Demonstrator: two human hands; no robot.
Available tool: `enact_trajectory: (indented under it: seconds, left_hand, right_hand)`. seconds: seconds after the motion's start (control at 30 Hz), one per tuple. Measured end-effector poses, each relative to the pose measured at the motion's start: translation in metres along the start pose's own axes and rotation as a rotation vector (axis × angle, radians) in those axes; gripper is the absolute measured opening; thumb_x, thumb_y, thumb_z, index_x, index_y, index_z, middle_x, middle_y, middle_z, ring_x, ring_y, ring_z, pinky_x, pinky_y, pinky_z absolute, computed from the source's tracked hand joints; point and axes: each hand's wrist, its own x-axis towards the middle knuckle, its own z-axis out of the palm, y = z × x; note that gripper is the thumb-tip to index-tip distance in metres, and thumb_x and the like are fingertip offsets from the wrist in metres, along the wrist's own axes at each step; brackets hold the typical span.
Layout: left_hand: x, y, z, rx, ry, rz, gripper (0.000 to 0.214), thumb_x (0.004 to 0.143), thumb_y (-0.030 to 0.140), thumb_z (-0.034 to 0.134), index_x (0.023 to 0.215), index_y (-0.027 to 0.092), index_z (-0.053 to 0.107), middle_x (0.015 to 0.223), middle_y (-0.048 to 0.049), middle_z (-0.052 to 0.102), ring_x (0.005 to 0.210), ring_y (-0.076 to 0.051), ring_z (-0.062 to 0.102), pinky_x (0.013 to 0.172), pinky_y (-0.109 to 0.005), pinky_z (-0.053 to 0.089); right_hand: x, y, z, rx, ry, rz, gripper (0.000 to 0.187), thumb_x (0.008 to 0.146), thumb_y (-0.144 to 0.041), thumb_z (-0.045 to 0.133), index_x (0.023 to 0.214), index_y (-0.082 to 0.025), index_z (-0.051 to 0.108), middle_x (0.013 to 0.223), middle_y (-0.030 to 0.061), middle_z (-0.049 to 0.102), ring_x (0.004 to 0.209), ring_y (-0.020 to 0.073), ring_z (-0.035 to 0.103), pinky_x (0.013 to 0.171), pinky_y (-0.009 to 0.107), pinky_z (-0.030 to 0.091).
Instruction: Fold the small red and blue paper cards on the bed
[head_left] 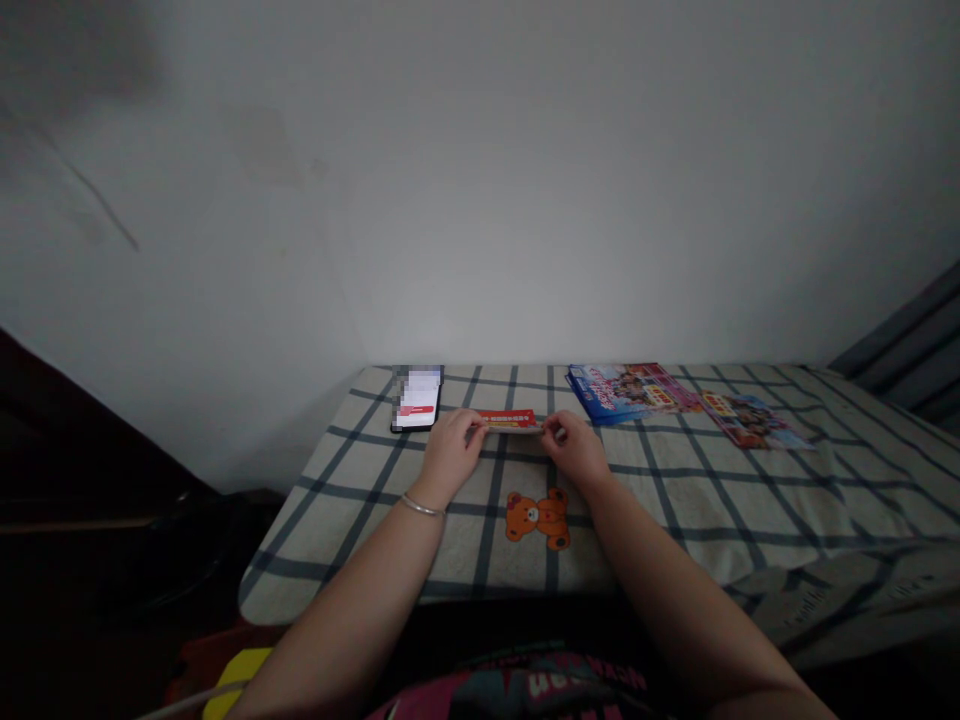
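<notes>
Between my two hands is a red printed paper (508, 418) with light lettering and a pale near edge, low over the checked tablecloth. My left hand (454, 448) pinches its left end between thumb and fingers; a silver bangle circles that wrist. At the opposite end my right hand (576, 445) is closed on the paper's right corner. Whether the paper is folded or a single sheet, I cannot tell. Just beyond my left hand lies a phone (417, 398) with its screen lit. An orange bear picture (538, 518) shows on the cloth between my forearms.
A stack of colourful printed booklets (622, 392) lies at the back right, with another booklet (754, 418) beside it. The checked tablecloth (660, 500) covers the table, which stands against a pale wall (525, 200). A yellow object (238, 680) is below the table's left front edge.
</notes>
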Motion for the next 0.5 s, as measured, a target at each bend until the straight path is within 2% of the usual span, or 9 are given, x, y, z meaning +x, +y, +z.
enact_trajectory:
  seconds: [0.13,0.2,0.27,0.4,0.5]
  left_hand:
    - [0.001,-0.009,-0.002,-0.067,0.071,-0.081,0.007,0.089,0.019,0.052,0.084,0.02,0.057,0.086,-0.0032,0.063,0.084,-0.019,0.059,0.077,-0.033,0.048]
    - [0.001,-0.011,-0.004,-0.074,0.082,-0.097,0.007,0.089,0.021,0.052,0.084,0.02,0.058,0.086,-0.0034,0.063,0.085,-0.02,0.06,0.077,-0.033,0.048]
    - [0.002,-0.01,-0.004,-0.087,0.073,-0.084,0.008,0.09,0.021,0.052,0.084,0.02,0.058,0.086,-0.0034,0.063,0.085,-0.019,0.06,0.077,-0.033,0.048]
    - [0.0,-0.001,-0.002,-0.117,0.003,-0.002,0.008,0.09,0.021,0.053,0.085,0.02,0.058,0.086,-0.0028,0.063,0.084,-0.018,0.06,0.076,-0.032,0.048]
    - [-0.002,0.005,0.001,-0.138,-0.065,0.061,0.007,0.089,0.019,0.053,0.085,0.02,0.059,0.089,-0.003,0.065,0.087,-0.019,0.06,0.079,-0.033,0.049]
  right_hand:
    - [0.0,0.004,0.0,0.042,0.064,0.105,0.007,0.08,-0.021,0.052,0.082,-0.022,0.058,0.076,-0.0008,0.063,0.062,0.0141,0.057,0.06,0.026,0.044]
    - [0.001,0.005,0.001,0.061,0.085,0.111,0.009,0.082,-0.022,0.05,0.085,-0.022,0.058,0.077,0.0004,0.063,0.062,0.0146,0.057,0.059,0.027,0.045]
    - [0.0,0.003,0.001,0.062,0.102,0.043,0.01,0.084,-0.024,0.051,0.089,-0.021,0.059,0.082,0.0031,0.064,0.068,0.0169,0.059,0.062,0.029,0.047]
    - [-0.001,-0.003,0.002,-0.011,0.108,-0.219,0.012,0.084,-0.025,0.058,0.096,-0.022,0.062,0.098,0.0074,0.066,0.094,0.0237,0.059,0.079,0.036,0.049]
    - [-0.002,-0.007,0.001,-0.054,0.051,-0.342,0.008,0.086,-0.021,0.06,0.092,-0.023,0.064,0.097,0.0056,0.068,0.096,0.0235,0.058,0.085,0.037,0.047]
